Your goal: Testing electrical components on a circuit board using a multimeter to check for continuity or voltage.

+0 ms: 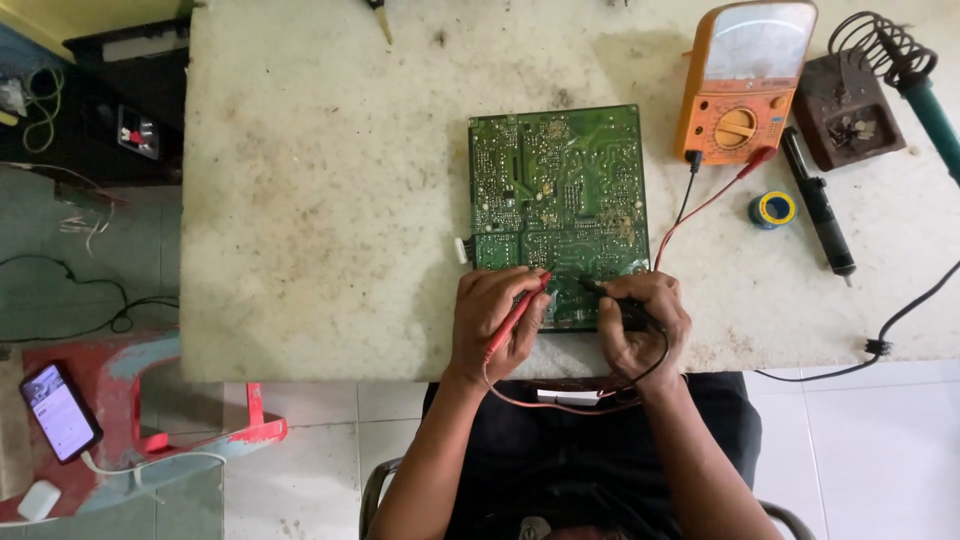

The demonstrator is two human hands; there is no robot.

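The left hand [497,322] has its fingers closed around a red probe [518,317], and the right hand [642,325] grips a black probe [612,300]. Both tips touch the near edge of the green board [557,190], which lies flat on the desk [320,200] just beyond the fingers. The red probe's long axis slants up and right, tip away from the person; the black one points left. Steady tips, pressed lightly on single solder points, would serve best. The orange meter [742,85] sits farther off, to the right.

Left of the circuit board [557,205] your table [320,200] lies open; rightward, multimeter [740,85], leads, solder reel [772,209] (and desoldering pump [818,205]) crowd.
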